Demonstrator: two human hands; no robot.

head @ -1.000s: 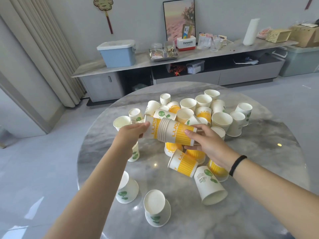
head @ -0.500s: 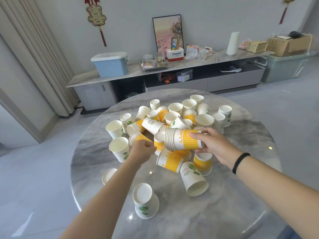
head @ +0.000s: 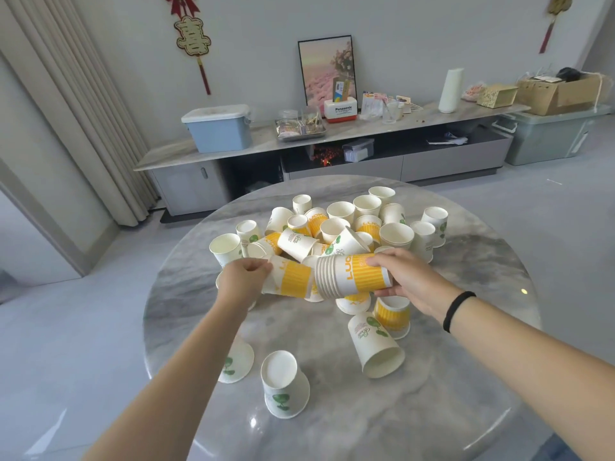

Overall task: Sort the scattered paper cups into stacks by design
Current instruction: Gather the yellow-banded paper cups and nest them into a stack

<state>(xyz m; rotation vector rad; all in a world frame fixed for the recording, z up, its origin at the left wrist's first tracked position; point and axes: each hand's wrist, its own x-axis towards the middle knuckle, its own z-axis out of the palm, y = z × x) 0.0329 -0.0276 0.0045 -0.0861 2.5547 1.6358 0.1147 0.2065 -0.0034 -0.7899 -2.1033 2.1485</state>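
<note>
Stack of yellow cups lay sideways in the right hand, gripped above the counter, rims facing left. Half a second before, the left hand had been closing on a loose yellow cup; now it gripped that cup and had brought it just beside the stack's mouth. I judged it next to go in. Green-leaf cups lay unsorted around.

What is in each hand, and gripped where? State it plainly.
Right hand grips the nested stack of yellow-striped paper cups near its base end. Left hand holds a single yellow-striped paper cup by its base end.
</note>
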